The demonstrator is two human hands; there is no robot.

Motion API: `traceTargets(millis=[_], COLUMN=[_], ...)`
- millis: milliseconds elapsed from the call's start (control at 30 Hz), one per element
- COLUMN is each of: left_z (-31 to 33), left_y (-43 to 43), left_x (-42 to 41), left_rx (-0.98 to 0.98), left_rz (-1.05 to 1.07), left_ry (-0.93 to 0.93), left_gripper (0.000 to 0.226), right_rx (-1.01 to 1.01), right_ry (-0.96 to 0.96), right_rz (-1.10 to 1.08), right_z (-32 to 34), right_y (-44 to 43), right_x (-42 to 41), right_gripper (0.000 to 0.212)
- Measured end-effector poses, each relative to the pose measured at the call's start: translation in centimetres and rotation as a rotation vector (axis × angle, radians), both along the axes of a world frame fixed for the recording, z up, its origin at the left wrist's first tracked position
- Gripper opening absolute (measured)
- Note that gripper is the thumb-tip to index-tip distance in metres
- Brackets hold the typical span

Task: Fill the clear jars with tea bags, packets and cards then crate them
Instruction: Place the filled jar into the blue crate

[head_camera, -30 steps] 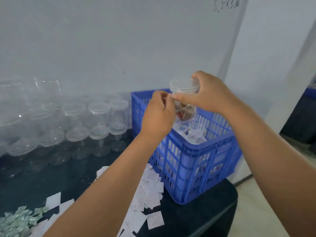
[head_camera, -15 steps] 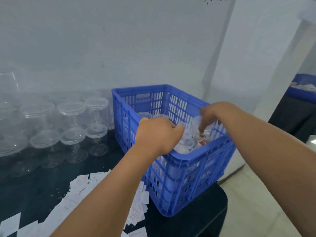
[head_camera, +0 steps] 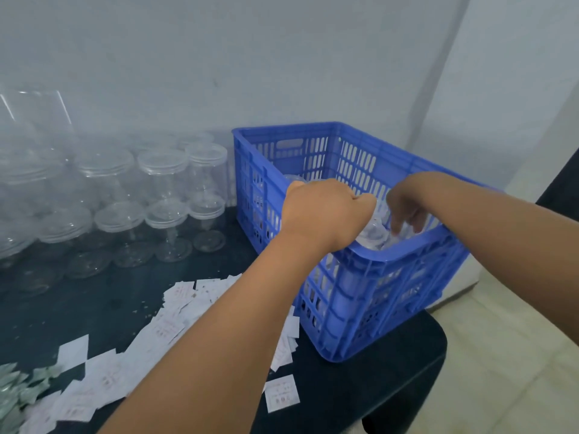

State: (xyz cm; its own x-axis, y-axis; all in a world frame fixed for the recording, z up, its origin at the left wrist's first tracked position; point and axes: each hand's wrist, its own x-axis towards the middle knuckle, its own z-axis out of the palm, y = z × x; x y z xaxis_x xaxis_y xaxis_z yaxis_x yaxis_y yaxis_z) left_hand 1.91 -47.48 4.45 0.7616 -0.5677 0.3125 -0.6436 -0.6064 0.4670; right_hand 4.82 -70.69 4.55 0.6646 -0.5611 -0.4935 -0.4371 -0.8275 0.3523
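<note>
1 dark desk. 1 blue slotted crate sits at its far right corner, no label visible.

Empty clear jars stand along the far left edge, lidded and stacked in two tiers. The 4 per tier nearest the crate count cleanly; further left they blur, so no total.

Left grip is over the crate's near rim with fingers curled. Can't tell if it's holding anything.

Right grip is inside the crate at the right. Its fingers hang loose and apart, clamping nothing, with the tips at a jar lid. It's motion-blurred.

Crated jars are in the crate's near end under both grips. At least 2 lids show; the rest are hidden.

White cards lie in a loose heap from mid-desk to the near edge, too many to count. 1 stray card lies apart by the near edge. The print is red and unreadable.

Tea bags are piled at the near left corner, silver-green, uncountable.
</note>
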Motion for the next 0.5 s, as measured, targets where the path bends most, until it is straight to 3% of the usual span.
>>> traceTargets(millis=[200, 333, 400, 500], left_z=[0.2, 0.4, 0.3, -0.6], left_y=[0.0, 0.0, 0.3, 2.3], left_x=[-0.1, -0.1, -0.3, -1.3], left_rx=[0.064, 0.089, -0.023, -0.436], left_rz=[-0.008, 0.01, -0.016, -0.129], left_ry=[0.019, 0.006, 0.05, 0.089], left_gripper=[0.048, 0.055, 0.05, 0.038], right_rx=[0.091, -0.047, -0.09, 0.024], right_ry=[-0.08, -0.337, -0.554, -0.946], right_rz=[-0.063, 0.171, 0.36, 0.499], right_z=[0.1, 4.1, 6.5, 8.1], right_y=[-0.7, 1.5, 4.0, 9.5], right_x=[-0.1, -0.2, -1.1, -4.1], right_gripper=[0.046, 0.049, 0.046, 0.033])
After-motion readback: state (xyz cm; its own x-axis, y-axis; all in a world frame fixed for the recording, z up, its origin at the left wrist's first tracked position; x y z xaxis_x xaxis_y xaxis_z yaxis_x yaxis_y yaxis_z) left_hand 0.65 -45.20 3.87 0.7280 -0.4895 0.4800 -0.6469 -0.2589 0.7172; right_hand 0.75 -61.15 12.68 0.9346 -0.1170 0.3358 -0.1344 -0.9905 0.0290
